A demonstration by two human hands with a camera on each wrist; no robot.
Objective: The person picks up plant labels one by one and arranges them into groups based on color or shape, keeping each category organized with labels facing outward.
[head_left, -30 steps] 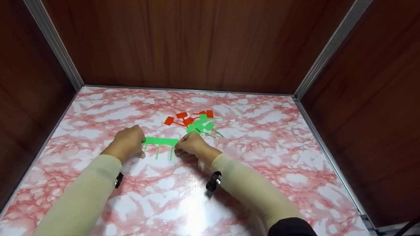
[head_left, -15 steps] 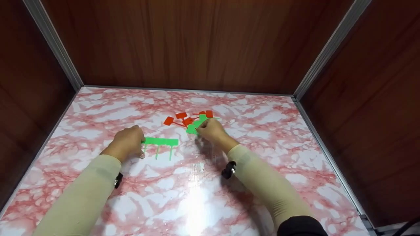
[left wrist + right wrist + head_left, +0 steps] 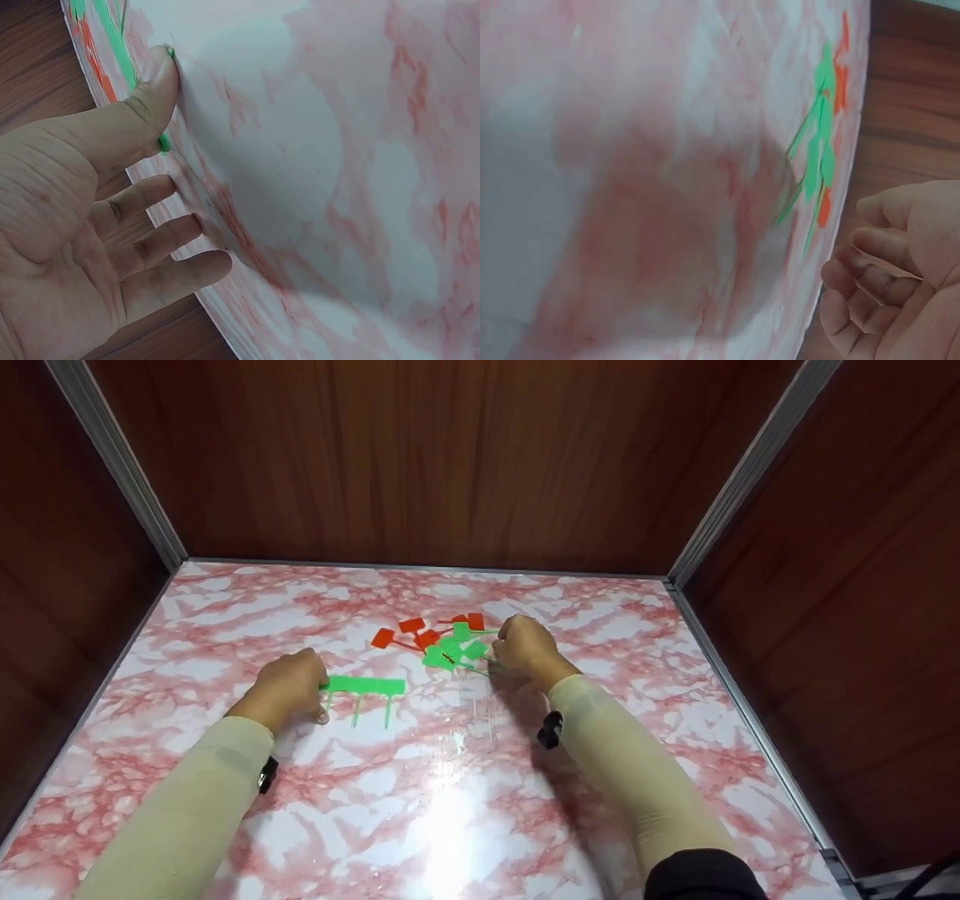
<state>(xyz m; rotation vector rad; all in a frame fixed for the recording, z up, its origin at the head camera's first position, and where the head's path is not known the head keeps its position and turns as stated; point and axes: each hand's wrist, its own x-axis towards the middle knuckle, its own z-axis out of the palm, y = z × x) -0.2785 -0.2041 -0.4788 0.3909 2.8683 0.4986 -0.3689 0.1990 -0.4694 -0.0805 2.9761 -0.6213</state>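
Green plant labels, each a flat head on a thin pointed stem, form a short row [image 3: 364, 685] with their heads edge to edge and stems toward me. My left hand [image 3: 285, 690] holds the row's left end. In the left wrist view the thumb [image 3: 154, 86] lies over the green label while the other visible fingers stretch loosely. My right hand [image 3: 529, 649] hovers just right of a loose pile, its fingers loosely curled, nothing between them in the right wrist view. That pile mixes green labels [image 3: 450, 646] with red labels [image 3: 383, 638]; one green head carries a dark mark.
A glossy table [image 3: 360, 825] with a red and white marbled pattern lies under everything. Dark wood-look panels [image 3: 420, 457] with grey metal edging close it in at the back and both sides.
My right hand has left the row's right end, passed over the pile and moved to its right side. The left hand and the row have stayed in place.
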